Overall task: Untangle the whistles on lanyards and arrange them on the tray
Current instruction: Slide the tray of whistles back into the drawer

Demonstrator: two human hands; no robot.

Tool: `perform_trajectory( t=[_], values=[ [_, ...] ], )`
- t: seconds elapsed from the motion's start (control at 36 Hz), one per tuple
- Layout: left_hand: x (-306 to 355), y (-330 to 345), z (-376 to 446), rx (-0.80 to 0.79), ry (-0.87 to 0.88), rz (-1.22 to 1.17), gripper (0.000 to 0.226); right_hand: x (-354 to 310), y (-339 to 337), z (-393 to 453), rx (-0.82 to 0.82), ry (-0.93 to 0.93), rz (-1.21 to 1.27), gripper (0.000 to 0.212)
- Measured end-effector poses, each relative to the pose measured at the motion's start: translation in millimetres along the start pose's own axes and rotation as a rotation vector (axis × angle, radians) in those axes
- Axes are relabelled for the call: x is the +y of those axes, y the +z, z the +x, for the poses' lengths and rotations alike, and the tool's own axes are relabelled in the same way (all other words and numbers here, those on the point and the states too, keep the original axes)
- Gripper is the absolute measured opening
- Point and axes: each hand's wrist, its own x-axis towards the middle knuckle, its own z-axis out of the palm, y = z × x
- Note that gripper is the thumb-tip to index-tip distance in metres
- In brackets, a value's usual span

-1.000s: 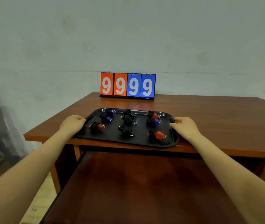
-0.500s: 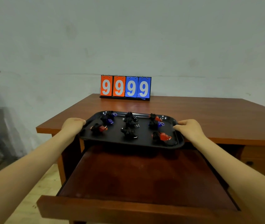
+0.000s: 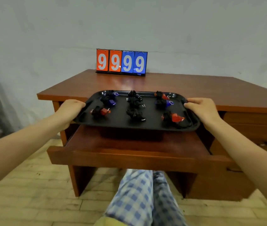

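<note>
A black tray [image 3: 123, 124] is held in the air above an open desk drawer [image 3: 136, 144], in front of the desk's edge. My left hand [image 3: 69, 110] grips its left rim and my right hand [image 3: 202, 110] grips its right rim. On the tray lie several whistles with bundled black lanyards, set in three columns: a blue whistle [image 3: 110, 101] and a red whistle [image 3: 104, 111] on the left, black whistles [image 3: 135, 114] in the middle, and on the right a red whistle [image 3: 177, 118], with a blue whistle [image 3: 166, 102] behind it.
A wooden desk [image 3: 194, 88] stands against a pale wall, with a flip scoreboard [image 3: 121, 62] reading 9999 at its back edge. Closed drawers [image 3: 251, 126] are at the right. My legs in checked trousers [image 3: 139, 198] show below, over a tiled floor.
The tray has been lifted off the desk top and brought toward me, over the open drawer. The view has pulled back and tilted down, showing the drawer front, floor and legs.
</note>
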Motion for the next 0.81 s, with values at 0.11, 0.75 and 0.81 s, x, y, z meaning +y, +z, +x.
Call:
perform_trajectory(
  t=[0.11, 0.75, 0.81],
  values=[
    [-6.2, -2.7, -19.4, -0.049, -0.005, -0.017, 0.025, -0.2, -13.5, -14.2, -0.004, -0.010, -0.043, 0.033],
    [-38.4, 23.4, -58.0, -0.165, -0.019, 0.029, 0.029, 40.1, -28.8, -69.7, -0.092, 0.100, -0.266, 0.039],
    [-39.0, 27.5, -52.1, -0.177, -0.030, 0.034, 0.025, 45.2, -23.8, -65.5, -0.090, 0.124, -0.255, 0.039]
  ],
)
